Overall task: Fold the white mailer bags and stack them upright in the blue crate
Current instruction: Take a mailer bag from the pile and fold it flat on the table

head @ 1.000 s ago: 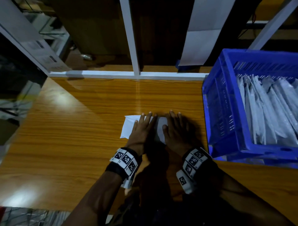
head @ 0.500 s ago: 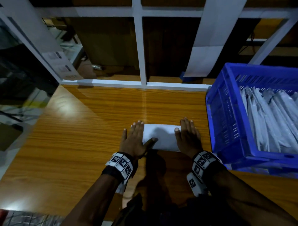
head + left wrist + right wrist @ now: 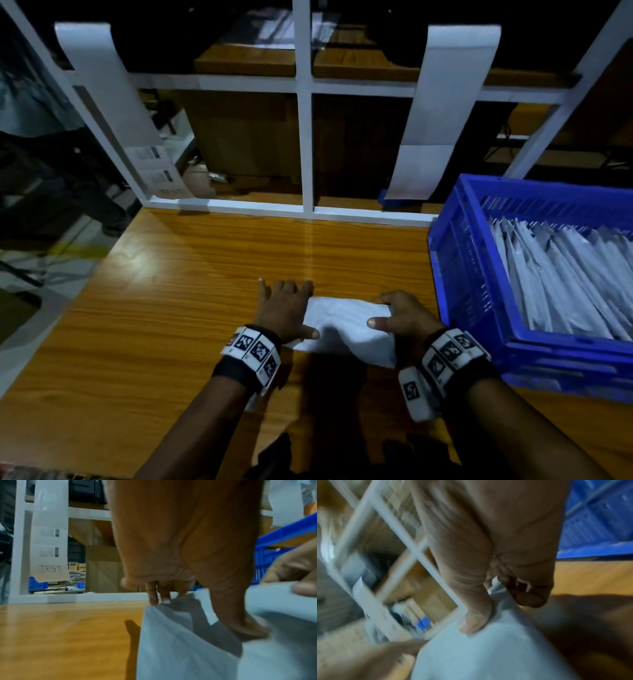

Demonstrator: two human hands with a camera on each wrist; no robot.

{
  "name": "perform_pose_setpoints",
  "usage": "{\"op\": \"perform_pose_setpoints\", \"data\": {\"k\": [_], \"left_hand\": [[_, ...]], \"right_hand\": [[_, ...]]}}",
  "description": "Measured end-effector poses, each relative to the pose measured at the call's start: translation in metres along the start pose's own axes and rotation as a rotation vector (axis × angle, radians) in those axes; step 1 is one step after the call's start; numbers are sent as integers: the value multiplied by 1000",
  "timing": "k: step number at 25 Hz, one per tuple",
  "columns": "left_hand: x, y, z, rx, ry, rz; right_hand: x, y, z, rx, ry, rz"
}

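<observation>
While your left hand (image 3: 286, 310) presses its spread fingers on the folded mailer bag (image 3: 346, 329) lying on the worktop (image 3: 171, 325), your right hand (image 3: 402, 317) pinches its other end, apparently ready to lift it toward the blue crate (image 3: 455, 274) beyond.

Mailer bag (image 3: 346, 327) on table (image 3: 164, 342) before me, between my left hand (image 3: 284, 310) and right hand (image 3: 404, 317); crate (image 3: 445, 274) to its right, bags (image 3: 565, 277) inside.
</observation>
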State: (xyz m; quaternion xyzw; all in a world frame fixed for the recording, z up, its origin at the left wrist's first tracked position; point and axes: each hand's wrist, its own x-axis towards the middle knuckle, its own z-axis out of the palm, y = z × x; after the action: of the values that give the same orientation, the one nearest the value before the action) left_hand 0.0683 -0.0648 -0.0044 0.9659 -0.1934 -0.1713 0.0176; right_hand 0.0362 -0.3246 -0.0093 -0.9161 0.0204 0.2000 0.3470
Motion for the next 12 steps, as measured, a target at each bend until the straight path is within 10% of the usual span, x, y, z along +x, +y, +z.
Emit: {"op": "perform_pose_setpoints", "data": {"k": [6, 9, 12], "left_hand": [[-5, 1, -26, -189, 345, 314], [-17, 13, -9, -293, 109, 328], [-14, 38, 22, -271, 206, 292]], "right_hand": [[-36, -4, -11, -34, 412, -278], [-56, 30, 13, -6, 209, -286], [-70, 51, 28, -89, -25, -50]]}}
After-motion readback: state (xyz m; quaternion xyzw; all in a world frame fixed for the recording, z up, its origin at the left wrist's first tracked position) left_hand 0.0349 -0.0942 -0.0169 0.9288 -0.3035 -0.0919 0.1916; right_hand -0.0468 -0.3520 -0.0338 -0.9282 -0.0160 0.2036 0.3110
